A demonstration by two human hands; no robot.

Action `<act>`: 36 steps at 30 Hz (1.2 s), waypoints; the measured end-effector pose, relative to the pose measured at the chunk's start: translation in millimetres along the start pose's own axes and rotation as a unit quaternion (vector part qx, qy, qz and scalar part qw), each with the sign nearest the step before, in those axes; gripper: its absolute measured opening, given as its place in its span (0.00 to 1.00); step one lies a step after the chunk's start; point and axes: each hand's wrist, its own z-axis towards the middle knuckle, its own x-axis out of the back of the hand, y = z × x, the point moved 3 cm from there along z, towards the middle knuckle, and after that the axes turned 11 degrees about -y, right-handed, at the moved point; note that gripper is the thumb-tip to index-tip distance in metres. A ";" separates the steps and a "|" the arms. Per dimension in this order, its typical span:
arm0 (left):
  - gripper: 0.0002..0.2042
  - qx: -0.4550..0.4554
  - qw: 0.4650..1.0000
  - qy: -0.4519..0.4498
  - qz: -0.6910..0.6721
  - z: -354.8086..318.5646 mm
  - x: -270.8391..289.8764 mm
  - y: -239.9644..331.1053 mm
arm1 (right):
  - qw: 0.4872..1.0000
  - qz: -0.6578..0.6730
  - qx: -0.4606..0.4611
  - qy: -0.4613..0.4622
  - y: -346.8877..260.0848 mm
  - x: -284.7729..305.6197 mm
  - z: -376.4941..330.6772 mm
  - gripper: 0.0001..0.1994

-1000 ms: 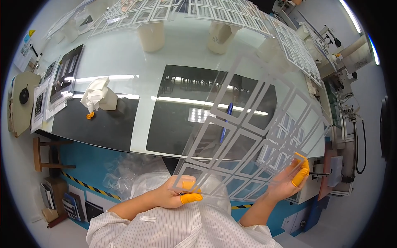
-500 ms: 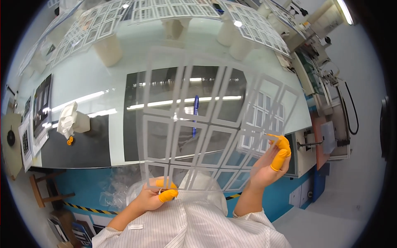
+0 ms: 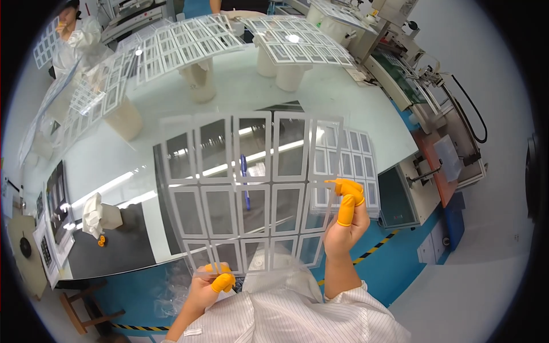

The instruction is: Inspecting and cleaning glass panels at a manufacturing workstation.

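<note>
Both hands are up on a clear sheet printed with rows of white rectangular frames, held spread above the glossy table and between the person's chest and the table's near edge. The left hand pinches the sheet's bottom edge, its orange finger cots closed tight on the film. The right hand is raised at the sheet's right edge, thumb and forefinger in orange cots nipping the film in a narrow pinch. Through the sheet a blue pen shows lying on the table. Just right of the held sheet, a second printed sheet lies flat on the table by its right edge. Toward the table's left end sits a crumpled white cloth with a small orange bit beside it. At the table's far side, more frame sheets rest on white cylinder stands, and another person in white stands beyond the far left corner holding up a sheet.
</note>
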 end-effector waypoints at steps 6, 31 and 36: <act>0.11 0.014 0.995 0.037 -0.088 -9.2 1.0 -0.5 | 0.989 0.071 -0.127 -0.024 15.4 -10.1 -0.1 0.12; 0.09 -0.063 0.972 0.221 -0.051 -93.6 66.8 22.1 | 0.829 0.349 -0.163 -0.405 -78.2 -224.6 75.8 0.13; 0.10 -0.070 0.966 0.243 -0.057 -107.1 73.2 12.6 | 0.674 0.354 -0.467 -0.450 -57.8 -350.3 65.0 0.19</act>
